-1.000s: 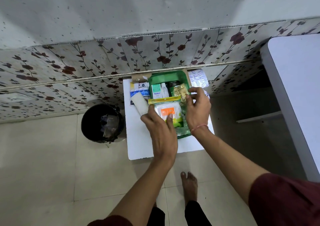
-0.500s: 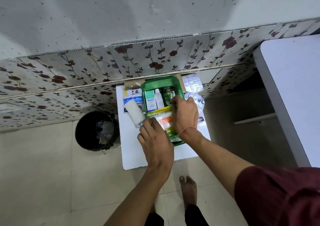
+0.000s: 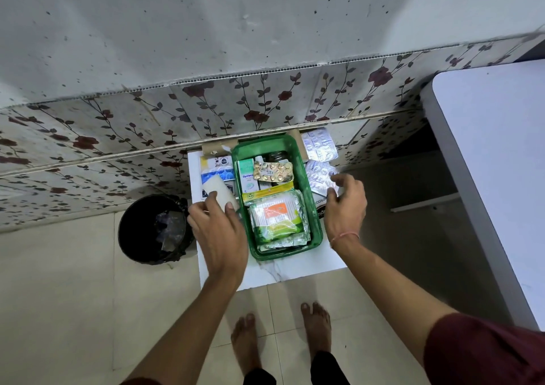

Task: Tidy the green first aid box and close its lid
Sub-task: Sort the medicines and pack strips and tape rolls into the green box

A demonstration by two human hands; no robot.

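Note:
The green first aid box [image 3: 314, 207] stands open on a small white table [image 3: 283, 269] against the wall. Inside lie a gold blister strip [image 3: 272, 171], a green-and-white medicine carton [image 3: 246, 175], a yellow strip and a packet of cotton swabs [image 3: 275, 216]. My left hand [image 3: 219, 234] is left of the box, its fingers around the near end of a white roll [image 3: 218, 190]. My right hand [image 3: 343, 204] is right of the box, thumb and fingers on a silver blister strip [image 3: 318, 176]. I cannot make out a lid.
Another silver blister strip [image 3: 320, 148] lies at the table's back right. Blue-and-white packets [image 3: 216, 173] sit left of the box, under the roll. A black bin [image 3: 153, 228] stands on the floor at left, a large white table [image 3: 486, 178] at right. My bare feet are below.
My right hand left the gold strip inside the box and moved right onto the silver blister strip. My left hand shifted left, off the swab packet, still on the white roll.

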